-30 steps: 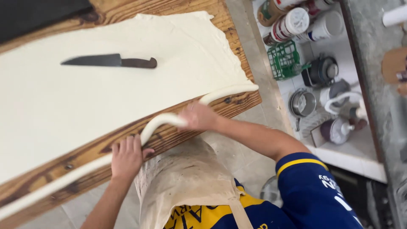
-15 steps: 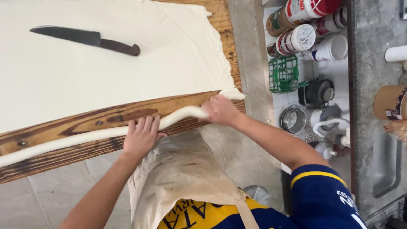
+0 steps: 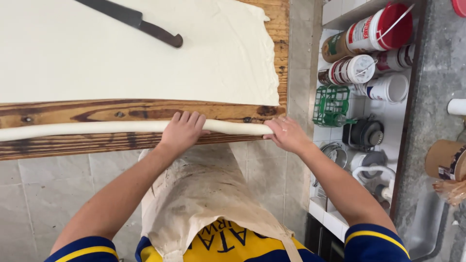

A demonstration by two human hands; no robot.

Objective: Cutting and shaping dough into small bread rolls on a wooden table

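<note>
Now | dough rope under left hand, right hand | grips flat, unclamped

Grey tiled floor, white shelf, stone counter

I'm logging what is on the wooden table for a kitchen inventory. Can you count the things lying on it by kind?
Long pale rolled dough rope: 1
Flat pale dough sheet: 1
Dark-handled knife: 1
Hands on the rope, left hand and right hand: 2
Total: 5
</note>
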